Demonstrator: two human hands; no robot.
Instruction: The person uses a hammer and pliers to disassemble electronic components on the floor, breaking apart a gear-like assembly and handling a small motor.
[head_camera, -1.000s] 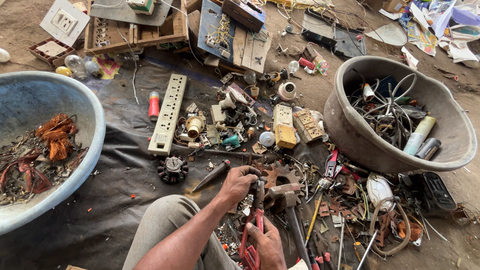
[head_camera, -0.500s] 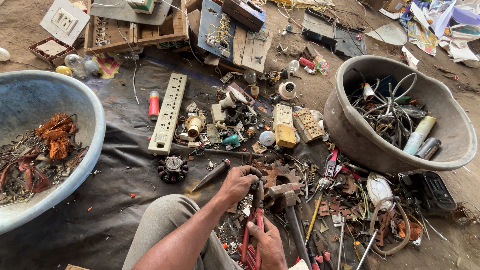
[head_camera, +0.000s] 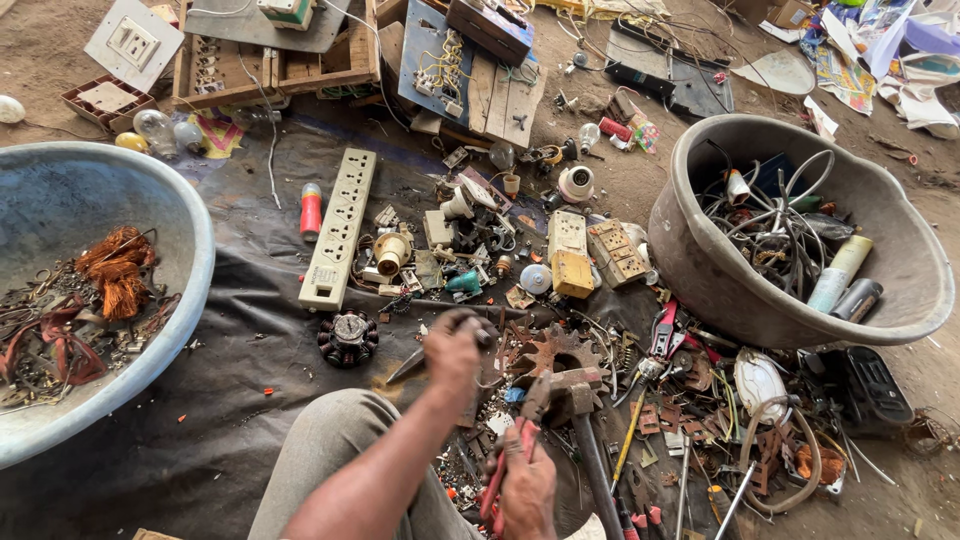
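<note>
Pliers (head_camera: 503, 470): red-handled, being gripped at 6 o'clock of the view, jaws pointing up toward a small metal piece (head_camera: 537, 392) just above them (too small and blurred to name).
Right hand (head_camera: 527, 490): fingers are wrapping shut around the plier handles, low in the frame.
Left hand (head_camera: 452, 345): fingers are closing tight on a small dark part, just at 11 o'clock of the pliers; what exactly it is pinching, I cannot tell.
Hammer (head_camera: 583, 420): lying on the dark ground sheet (head_camera: 230, 400), touching the pliers' 3 o'clock side, untouched.
Grey basin (head_camera: 700, 260): sitting at 2 o'clock, holding tangled wires and a few cylinders.
Blue basin (head_camera: 185, 250): sitting at 9 o'clock, holding copper wire bundles (head_camera: 115, 270) and mixed scraps (sorted material, judging by the contents).
Power strip (head_camera: 340, 228): lying whole at 11 o'clock, well apart from both hands.
Progress: judging from the layout, some stripping and sorting is already showing in the two basins; one piece is being worked now.
Left to do: a wide scatter of switches, sockets, gears and bulbs is lying loose across the sheet from 12 to 4 o'clock, so most of the pile seems to be waiting.
</note>
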